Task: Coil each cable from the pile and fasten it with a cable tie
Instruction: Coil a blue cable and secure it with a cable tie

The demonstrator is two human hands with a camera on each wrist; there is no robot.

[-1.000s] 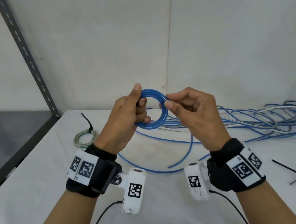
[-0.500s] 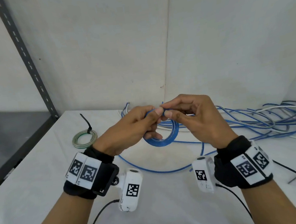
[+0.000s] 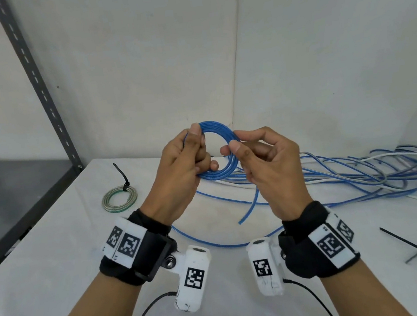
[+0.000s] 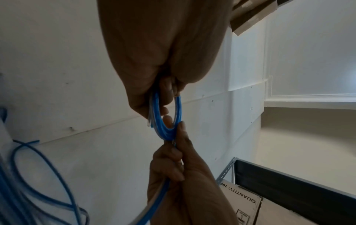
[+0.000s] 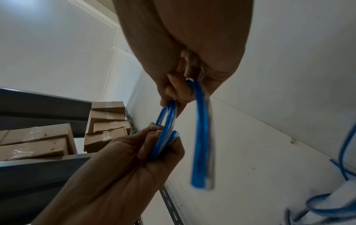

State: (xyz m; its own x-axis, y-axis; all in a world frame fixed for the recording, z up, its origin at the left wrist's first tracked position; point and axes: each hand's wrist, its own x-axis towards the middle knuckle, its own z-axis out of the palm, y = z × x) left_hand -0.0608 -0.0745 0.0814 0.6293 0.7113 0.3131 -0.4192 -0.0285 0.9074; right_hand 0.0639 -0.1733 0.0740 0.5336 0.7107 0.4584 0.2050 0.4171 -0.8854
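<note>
Both hands [image 3: 180, 172] [image 3: 269, 165] hold the blue coil [image 3: 224, 153] upright (tail [image 3: 250, 202] hanging down).

Grey slotted shelf upright [image 3: 33, 82] standing at left; cardboard boxes [image 5: 105, 121] sitting stacked on dark shelving; white desk [image 3: 46, 285] meeting white walls.

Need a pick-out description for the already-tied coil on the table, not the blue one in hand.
On the white table, look at its far left, near the dark metal shelf upright. There lies a small green-and-white cable coil, flat and apart from the blue pile: the only coil already cinched with a black cable tie.
</note>
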